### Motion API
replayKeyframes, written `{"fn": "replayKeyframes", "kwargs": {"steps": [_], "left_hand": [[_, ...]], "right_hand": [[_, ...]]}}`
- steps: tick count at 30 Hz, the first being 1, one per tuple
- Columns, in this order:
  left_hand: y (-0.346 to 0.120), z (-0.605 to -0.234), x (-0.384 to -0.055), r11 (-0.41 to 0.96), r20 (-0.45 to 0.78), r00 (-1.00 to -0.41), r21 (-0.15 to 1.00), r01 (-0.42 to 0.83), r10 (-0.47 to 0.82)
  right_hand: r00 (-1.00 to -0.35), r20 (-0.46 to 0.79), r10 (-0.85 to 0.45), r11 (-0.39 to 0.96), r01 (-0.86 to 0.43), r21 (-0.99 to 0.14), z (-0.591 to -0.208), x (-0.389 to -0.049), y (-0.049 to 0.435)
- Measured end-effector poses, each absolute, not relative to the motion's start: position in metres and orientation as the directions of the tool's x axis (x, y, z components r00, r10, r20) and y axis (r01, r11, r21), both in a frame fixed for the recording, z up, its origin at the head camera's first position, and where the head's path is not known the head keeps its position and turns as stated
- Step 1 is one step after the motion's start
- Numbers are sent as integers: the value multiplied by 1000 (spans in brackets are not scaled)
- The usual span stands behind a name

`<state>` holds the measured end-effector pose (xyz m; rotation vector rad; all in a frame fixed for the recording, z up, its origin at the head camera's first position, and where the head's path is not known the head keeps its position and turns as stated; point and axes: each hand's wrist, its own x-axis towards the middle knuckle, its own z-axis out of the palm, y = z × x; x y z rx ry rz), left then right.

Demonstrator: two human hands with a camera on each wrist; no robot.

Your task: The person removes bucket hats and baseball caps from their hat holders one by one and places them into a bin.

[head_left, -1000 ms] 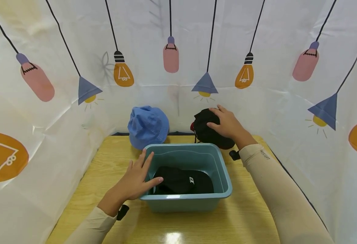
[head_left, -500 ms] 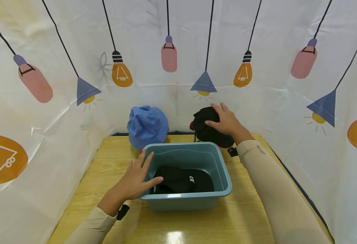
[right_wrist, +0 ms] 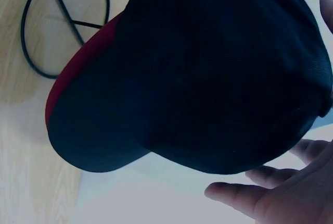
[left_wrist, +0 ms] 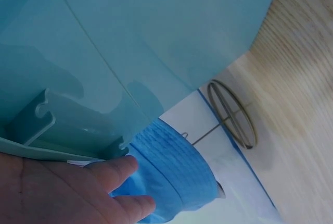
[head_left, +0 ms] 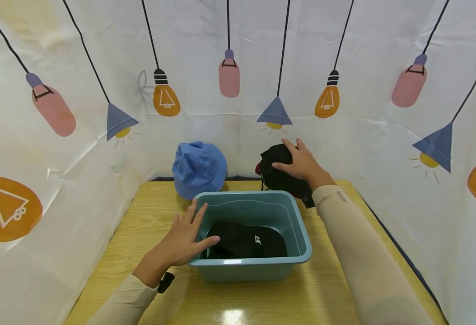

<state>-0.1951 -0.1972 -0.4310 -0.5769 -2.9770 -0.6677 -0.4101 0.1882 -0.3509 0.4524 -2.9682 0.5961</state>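
Observation:
A teal plastic bin (head_left: 246,271) stands on the table with a black cap (head_left: 238,239) lying inside it, a small white emblem on its front. My left hand (head_left: 183,241) rests at the bin's left rim, fingers spread, thumb over the inside. Behind the bin, a second black cap (head_left: 276,169) with red under its brim sits on a wire stand (right_wrist: 31,31). My right hand (head_left: 303,164) is at this cap's crown, fingers spread and loosely bent; in the right wrist view the fingers (right_wrist: 234,195) lie along the crown's edge. Whether they press on it, I cannot tell.
A blue hat (head_left: 199,169) sits at the back left, on a round-based wire stand (left_wrist: 231,114). White sheeting (head_left: 238,131) printed with hanging lamps encloses the wooden table (head_left: 140,225) at the back and sides.
My right hand has shifted slightly on the far black cap, with its wrist a little lower and to the left. My left hand stays at the bin's rim.

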Motion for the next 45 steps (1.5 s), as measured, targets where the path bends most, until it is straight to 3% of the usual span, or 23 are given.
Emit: {"fn": "replayKeyframes", "kwargs": {"steps": [20,45], "left_hand": [[-198,-433,-196,826,138,-925,417,378,354],[-198,-434,-196,821,141,-925,428,379,353]], "right_hand": [[-960,135,-247,848,-281,-450,-364,-418,190],[-951,199,-235,858,-299,-418,-361,-410,190]]}}
